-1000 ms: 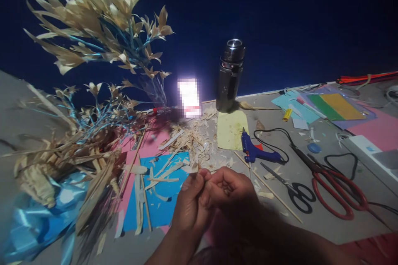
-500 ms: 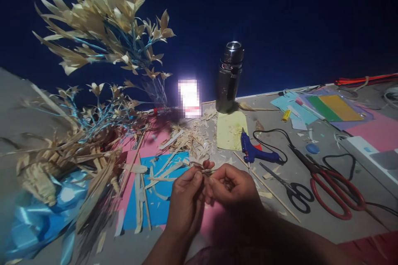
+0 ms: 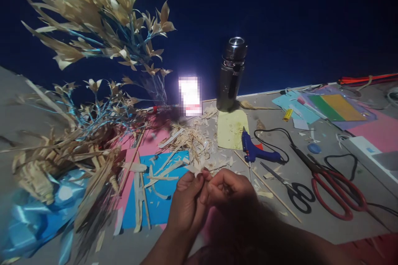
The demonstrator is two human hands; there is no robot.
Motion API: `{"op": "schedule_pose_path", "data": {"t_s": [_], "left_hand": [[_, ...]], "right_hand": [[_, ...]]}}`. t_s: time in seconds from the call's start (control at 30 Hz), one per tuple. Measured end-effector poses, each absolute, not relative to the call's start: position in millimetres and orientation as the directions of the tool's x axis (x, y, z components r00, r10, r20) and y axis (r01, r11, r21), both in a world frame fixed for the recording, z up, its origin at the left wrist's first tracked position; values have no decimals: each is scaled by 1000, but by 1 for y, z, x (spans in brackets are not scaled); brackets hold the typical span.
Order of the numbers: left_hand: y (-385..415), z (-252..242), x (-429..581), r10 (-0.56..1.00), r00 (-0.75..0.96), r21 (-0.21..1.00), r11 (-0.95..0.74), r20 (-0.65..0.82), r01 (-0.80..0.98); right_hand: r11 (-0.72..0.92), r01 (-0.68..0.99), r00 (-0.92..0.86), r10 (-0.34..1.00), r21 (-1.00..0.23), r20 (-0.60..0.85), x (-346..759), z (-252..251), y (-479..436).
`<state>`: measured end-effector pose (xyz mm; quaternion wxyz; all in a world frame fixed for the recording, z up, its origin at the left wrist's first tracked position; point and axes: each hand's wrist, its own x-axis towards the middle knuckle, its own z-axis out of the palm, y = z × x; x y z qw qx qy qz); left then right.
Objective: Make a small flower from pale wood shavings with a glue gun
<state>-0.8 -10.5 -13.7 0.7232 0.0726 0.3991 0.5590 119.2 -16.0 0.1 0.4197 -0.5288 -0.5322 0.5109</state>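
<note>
My left hand [image 3: 187, 198] and my right hand [image 3: 229, 188] meet at the front centre, fingertips touching. A pale husk piece [image 3: 195, 169] sticks out past the fingertips of my left hand, which is closed on it. The fingers of my right hand are curled in a pinch beside it; what they grip is hidden. Behind and left of the hands, a blue sheet [image 3: 180, 158] carries pale strips [image 3: 157, 180]. Husk scraps [image 3: 199, 145] are heaped beyond. A blue glue gun [image 3: 264, 154] lies to the right, its nozzle by a yellow sheet [image 3: 228, 128].
Black-handled scissors [image 3: 300, 198] and large red-handled scissors [image 3: 338, 194] lie at right, near a thin stick [image 3: 270, 190]. A dark flask [image 3: 230, 74] stands behind. Husk flowers [image 3: 108, 12] rise at left above dried husks [image 3: 102, 190] and blue ribbon [image 3: 27, 223].
The fingers have shifted slightly around the small piece, and its pale tip now points up and left. The whole view has moved slightly.
</note>
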Motion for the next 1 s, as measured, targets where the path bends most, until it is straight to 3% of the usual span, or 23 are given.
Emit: {"op": "schedule_pose_path", "data": {"t_s": [0.33,0.8,1.0], "left_hand": [[-13,-12,6,838,136,428,401,-528,-810],[-9,-8,0,922,36,585,274,-385,-763],[-7,-11,0,892,39,560,317,-451,-765]], "right_hand": [[-125,143,-36,991,-982,-132,118,3,-19],[-179,83,-20,983,-980,-181,120,6,-17],[-134,90,-16,991,-987,-136,118,5,-18]]}}
